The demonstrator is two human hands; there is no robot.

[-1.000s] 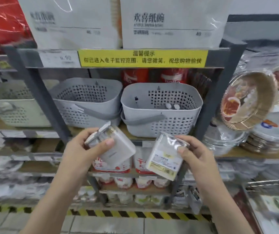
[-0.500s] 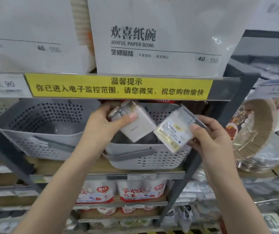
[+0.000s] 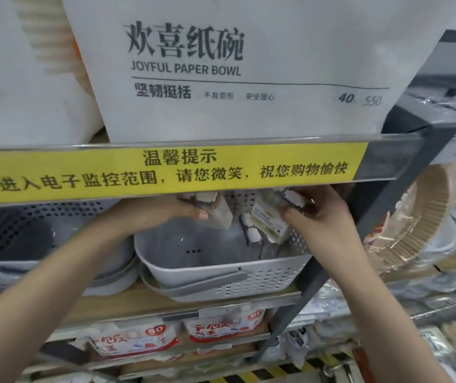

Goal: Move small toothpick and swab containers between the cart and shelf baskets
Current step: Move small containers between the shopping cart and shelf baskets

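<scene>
Now reaching over basket [image 3: 221, 275], risen from chest level: left hand [image 3: 163, 214] gripping box [image 3: 221, 217], right hand [image 3: 320, 217] gripping packet [image 3: 269, 223]; drop-off imminent.

Bright even store light, motion blur on both hands, wide-angle bending and smear at edges

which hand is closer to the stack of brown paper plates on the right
Right. The right hand, holding a labelled packet over the grey basket, sits just left of the plates, with the shelf post between. The left hand, holding a white container, is farther left.
</scene>
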